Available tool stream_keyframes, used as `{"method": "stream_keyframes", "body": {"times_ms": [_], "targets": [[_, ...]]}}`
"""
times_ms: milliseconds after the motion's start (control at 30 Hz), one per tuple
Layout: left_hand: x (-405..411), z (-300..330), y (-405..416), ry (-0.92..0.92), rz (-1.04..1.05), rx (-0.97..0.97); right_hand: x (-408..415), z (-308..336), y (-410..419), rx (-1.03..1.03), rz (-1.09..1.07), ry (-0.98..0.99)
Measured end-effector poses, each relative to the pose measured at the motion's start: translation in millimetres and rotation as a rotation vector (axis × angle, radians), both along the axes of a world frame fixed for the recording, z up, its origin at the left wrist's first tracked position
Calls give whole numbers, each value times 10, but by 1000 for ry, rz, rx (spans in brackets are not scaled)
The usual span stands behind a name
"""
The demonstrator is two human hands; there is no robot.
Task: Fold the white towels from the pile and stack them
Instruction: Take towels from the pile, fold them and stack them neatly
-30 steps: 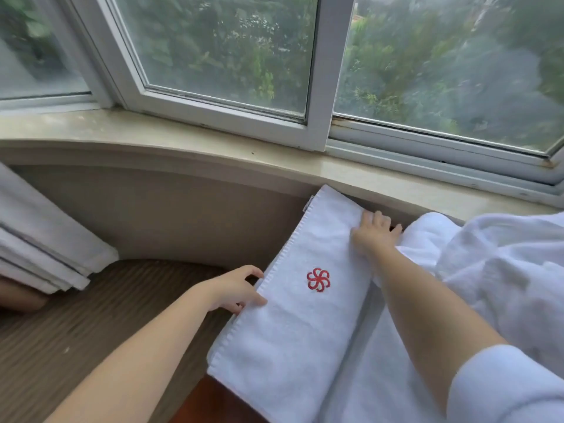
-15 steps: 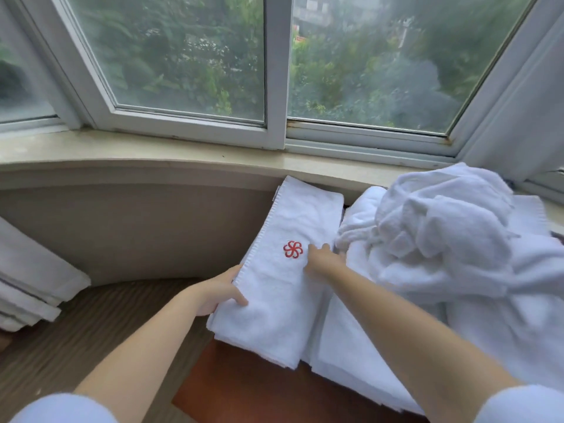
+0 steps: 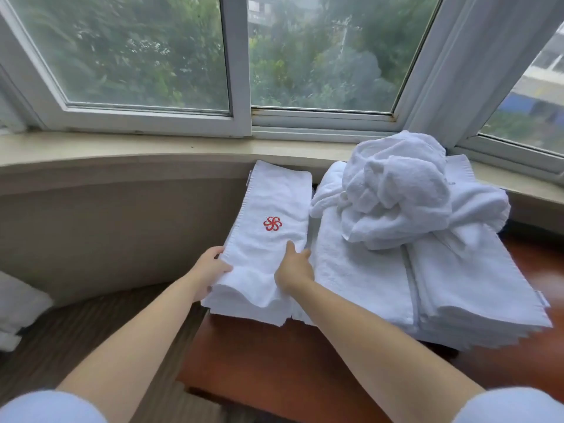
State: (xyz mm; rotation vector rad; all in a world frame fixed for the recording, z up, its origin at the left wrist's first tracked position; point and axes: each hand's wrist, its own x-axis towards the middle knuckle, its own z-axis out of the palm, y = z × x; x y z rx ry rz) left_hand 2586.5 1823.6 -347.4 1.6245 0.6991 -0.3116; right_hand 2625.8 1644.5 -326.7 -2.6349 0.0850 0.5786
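We hold the long folded towel (image 3: 268, 239) by its near end: our left hand (image 3: 210, 271) grips the left edge, thumb on top, and our right hand (image 3: 294, 267) pinches the right edge. It lies on the wooden table (image 3: 259, 355), far end against the sill (image 3: 122, 151), just beside the flat stack (image 3: 396, 288). If we fold it over unevenly, we think the soft layers could slip and skew. The loose pile (image 3: 396, 193) atop the stack looks top-heavy and might tumble if nudged. The terry is plush, hems stitched, with a red pinwheel logo (image 3: 272, 223)
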Motion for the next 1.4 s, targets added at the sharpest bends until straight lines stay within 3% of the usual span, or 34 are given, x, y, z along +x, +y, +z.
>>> {"method": "stream_keyframes", "body": {"times_ms": [67,133,233,367,533,667,867,1033,1100,1200,1300,1400], "targets": [[-21,-5,7,-24,12,87,-17,62,-18,-36,34,-88],[-92,-73,-17,-28,-64,211,-81,56,-79,-131,133,13],[-146,-121,-35,-32,-113,227,-185,5,-139,-165,175,118],[-135,-96,-48,-56,-71,298,-195,29,-102,-167,159,-119],[-225,-103,-96,-10,-205,644,-182,10,-137,-186,326,125],[-46,101,-207,-119,-281,736,-49,171,-172,-60,246,-36],[263,368,-577,-92,-353,494,236,506,-477,-13,101,-328],[475,621,-1036,-127,-465,414,531,816,-1069,-166,10,-587],[525,696,-1211,-144,-444,405,605,888,-1308,-226,-114,-626],[588,806,-1427,-177,-417,415,725,1013,-1601,-232,-356,-532],[696,928,-1613,-226,-363,323,800,1154,-1853,-118,-460,-431],[793,1037,-1785,-211,-192,-27,726,1289,-1904,253,-353,-486]]}}
